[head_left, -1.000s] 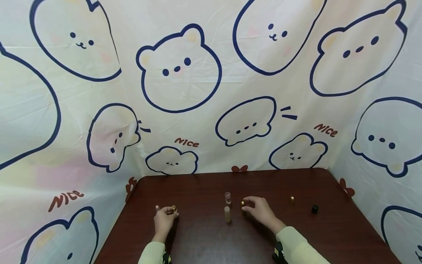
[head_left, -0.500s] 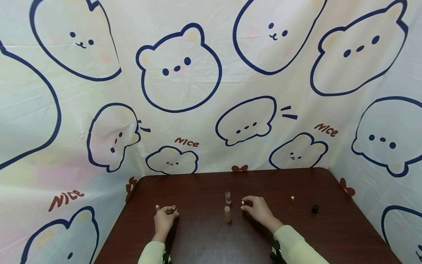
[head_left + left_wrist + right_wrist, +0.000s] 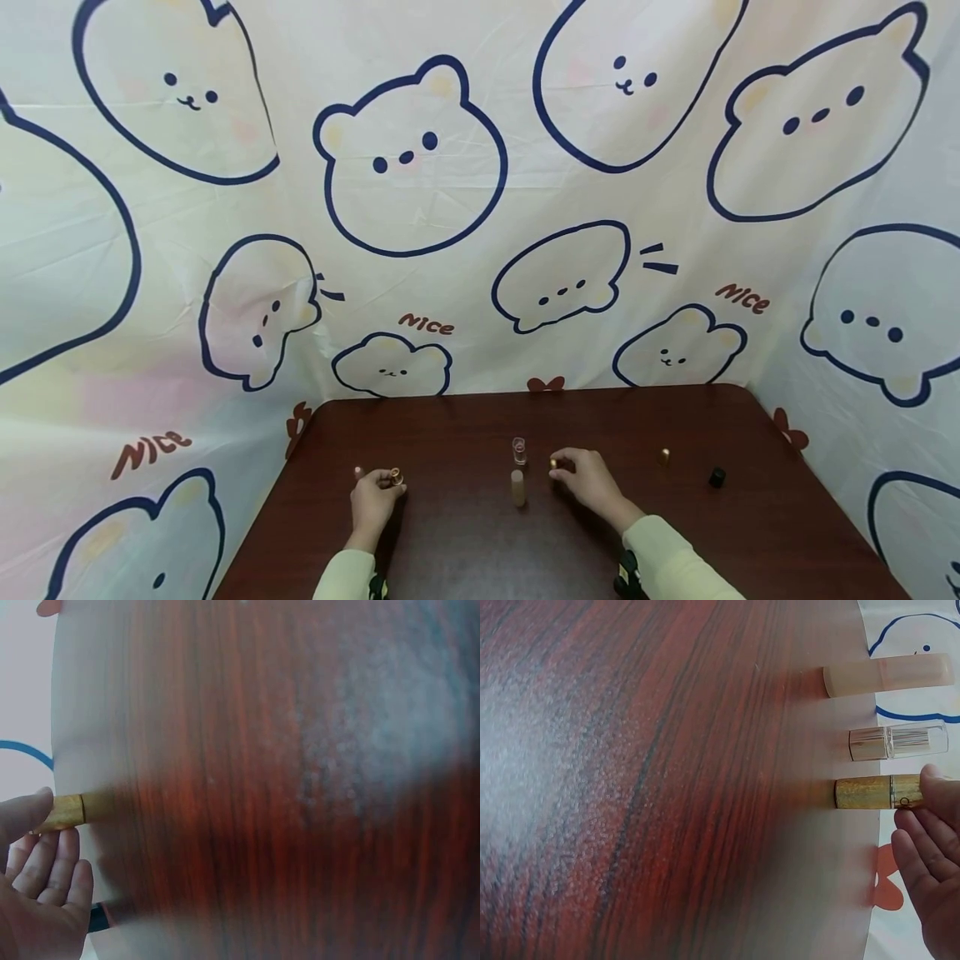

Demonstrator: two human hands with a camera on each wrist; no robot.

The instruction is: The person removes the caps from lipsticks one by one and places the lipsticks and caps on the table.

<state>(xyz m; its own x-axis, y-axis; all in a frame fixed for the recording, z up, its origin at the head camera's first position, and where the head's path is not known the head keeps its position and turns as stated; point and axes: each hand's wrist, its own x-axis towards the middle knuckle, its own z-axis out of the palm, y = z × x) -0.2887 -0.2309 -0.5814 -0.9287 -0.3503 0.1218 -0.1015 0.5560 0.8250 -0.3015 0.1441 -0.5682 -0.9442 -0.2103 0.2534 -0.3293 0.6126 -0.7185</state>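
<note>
My left hand (image 3: pixel 372 505) pinches a short gold lipstick piece (image 3: pixel 67 812) between thumb and fingers, at the left of the table. Its end stands on or just above the wood; I cannot tell which. The head view shows a round gold top (image 3: pixel 396 475) on this piece. Right of centre, my right hand (image 3: pixel 594 483) grips the upper part of a gold lipstick tube (image 3: pixel 862 793), which stands upright with a seam around its middle. A clear-capped lipstick (image 3: pixel 889 742) and a beige tube (image 3: pixel 889 675) stand beside it, apart from the hand.
Beyond the left hand, a small pinkish-topped thing (image 3: pixel 358 472) is partly hidden. To the right on the brown table (image 3: pixel 465 550) stand a small gold piece (image 3: pixel 664 456) and a dark cap-like piece (image 3: pixel 717 477). A printed cloth (image 3: pixel 480 192) hangs behind the table.
</note>
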